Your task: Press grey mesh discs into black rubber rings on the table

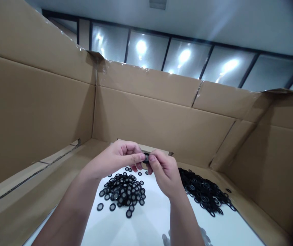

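Observation:
Pinched between both hands is a small black ring with a grey centre (146, 158), held up above the white surface. My left hand (126, 155) grips its left edge with thumb and fingers. On its right edge, the thumb and fingertips of my right hand (164, 169) are closed. Below my left hand lies a pile of black rings with grey centres (124, 191), several of them loose around it. Right of my right hand spreads a heap of black rings (205, 191), many showing open centres. Pale translucent discs (204, 235) lie partly hidden by my right forearm.
Tall cardboard walls (148, 116) enclose the work area at the left, back and right. A white board (154, 212) lies on the cardboard floor under the piles. Beyond the box, a row of glass panels (148, 48) with reflected lights is visible.

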